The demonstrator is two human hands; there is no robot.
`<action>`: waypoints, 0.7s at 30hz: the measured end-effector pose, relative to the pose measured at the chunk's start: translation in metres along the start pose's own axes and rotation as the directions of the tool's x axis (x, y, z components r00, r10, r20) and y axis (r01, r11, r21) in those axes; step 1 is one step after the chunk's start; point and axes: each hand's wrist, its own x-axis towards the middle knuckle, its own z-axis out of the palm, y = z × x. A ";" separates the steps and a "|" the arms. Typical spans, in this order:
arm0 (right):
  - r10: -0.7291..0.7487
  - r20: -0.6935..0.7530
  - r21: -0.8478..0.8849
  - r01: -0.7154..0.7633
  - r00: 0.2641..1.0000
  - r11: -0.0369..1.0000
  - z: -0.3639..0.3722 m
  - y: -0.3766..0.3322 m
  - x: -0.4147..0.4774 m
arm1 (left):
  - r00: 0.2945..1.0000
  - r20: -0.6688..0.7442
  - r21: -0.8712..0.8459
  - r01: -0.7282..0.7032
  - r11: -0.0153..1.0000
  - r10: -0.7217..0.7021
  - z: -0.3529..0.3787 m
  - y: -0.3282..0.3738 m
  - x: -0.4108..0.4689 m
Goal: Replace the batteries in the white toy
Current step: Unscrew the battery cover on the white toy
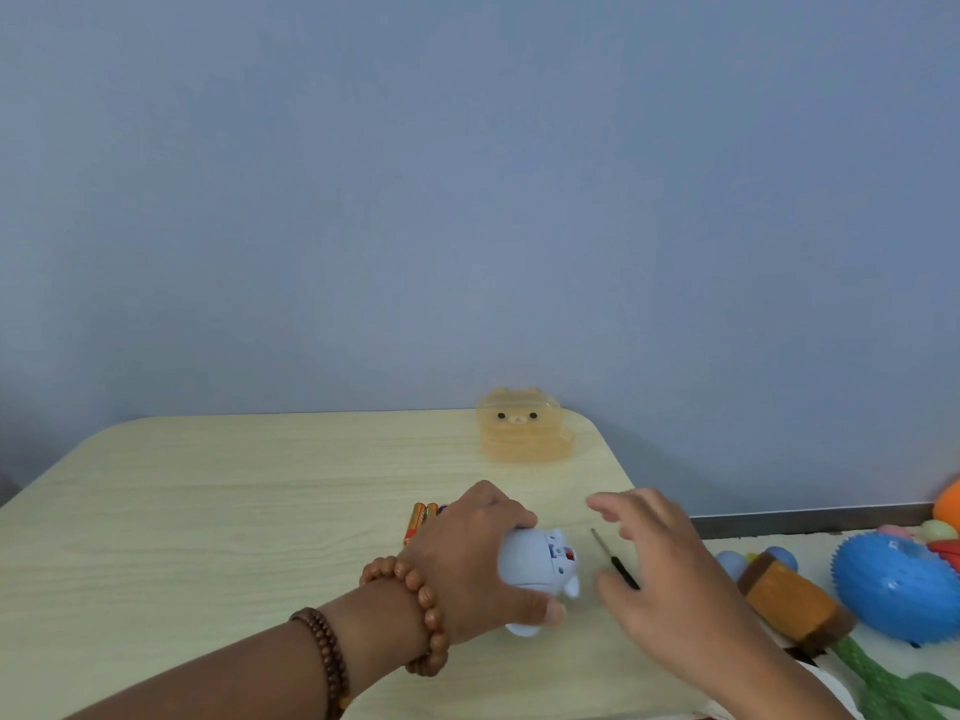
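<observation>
Head view: left hand (467,558) grips white toy (540,566) near tabletop's (208,511) right edge; right hand (660,574) spread open over screwdriver (615,561); batteries (422,519) behind.

Batteries (422,519) half hidden behind left hand (470,558); screwdriver (615,559) handle covered by right hand (670,579); orange toy (948,501) cut off at right edge.

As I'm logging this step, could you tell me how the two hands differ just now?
The left hand is closed around the white toy, while the right hand is open and holds nothing. The left hand's wrist wears bead bracelets; the right hand's is bare. Both are over the table.
</observation>
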 end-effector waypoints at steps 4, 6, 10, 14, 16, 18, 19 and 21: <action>-0.142 0.251 0.235 0.082 0.957 0.969 -0.005 -0.017 0.001 | 1.000 0.021 0.015 0.001 1.000 -0.002 0.001 0.000 0.003; -0.144 0.224 0.316 0.068 0.964 0.946 0.000 -0.019 0.005 | 0.999 0.034 0.014 -0.003 1.000 0.003 0.000 -0.001 0.004; -0.053 0.166 0.454 -0.028 0.985 0.891 0.007 -0.013 0.008 | 0.999 0.040 -0.047 0.019 0.999 -0.018 -0.001 0.002 0.006; -0.016 0.157 0.451 -0.057 0.988 0.891 0.009 -0.018 0.004 | 0.995 -0.032 -0.067 0.094 0.993 -0.096 0.006 0.015 0.007; -0.016 0.155 0.446 -0.056 0.988 0.893 0.009 -0.020 0.004 | 0.989 -0.052 -0.026 0.135 0.991 -0.136 0.010 0.022 0.008; -0.009 0.169 0.443 -0.067 0.986 0.894 0.008 -0.021 0.004 | 0.980 -0.062 -0.020 0.188 0.982 -0.189 0.013 0.028 0.010; -0.004 0.175 0.439 -0.075 0.985 0.895 0.007 -0.021 0.004 | 0.974 -0.064 -0.031 0.214 0.976 -0.215 0.014 0.030 0.011; 0.010 0.178 0.425 -0.087 0.984 0.901 0.007 -0.022 0.004 | 0.962 -0.047 -0.060 0.265 0.962 -0.268 0.015 0.034 0.014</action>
